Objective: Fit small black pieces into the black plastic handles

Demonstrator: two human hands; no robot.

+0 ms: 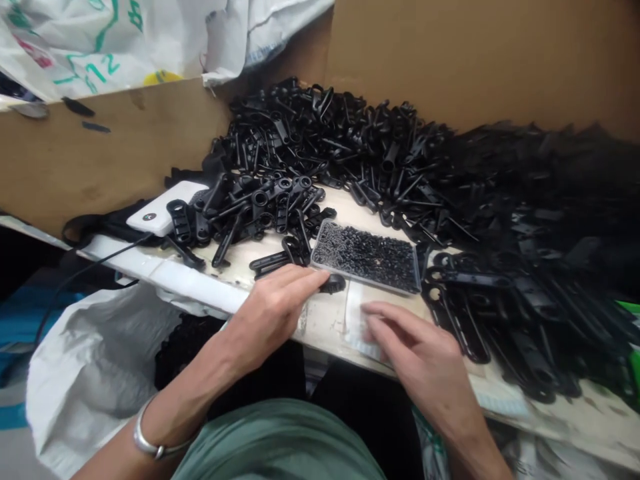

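Observation:
My left hand (pixel 277 307) is closed at the table's front edge, its fingertips on a black plastic part (pixel 333 284) that shows just past them. My right hand (pixel 417 340) is at the front edge to the right, thumb and fingertips brought together; whatever lies between them is too small to make out. Between and beyond the hands sits a clear shallow tray (pixel 367 257) filled with small black and grey pieces. Further black parts (pixel 273 263) lie just behind my left hand.
A large heap of black parts (pixel 340 140) fills the back. Long black parts (pixel 500 300) lie at the right. A white device (pixel 167 208) with a cable is at the left, above a white sack (pixel 95 373). Cardboard walls (pixel 480 60) stand behind.

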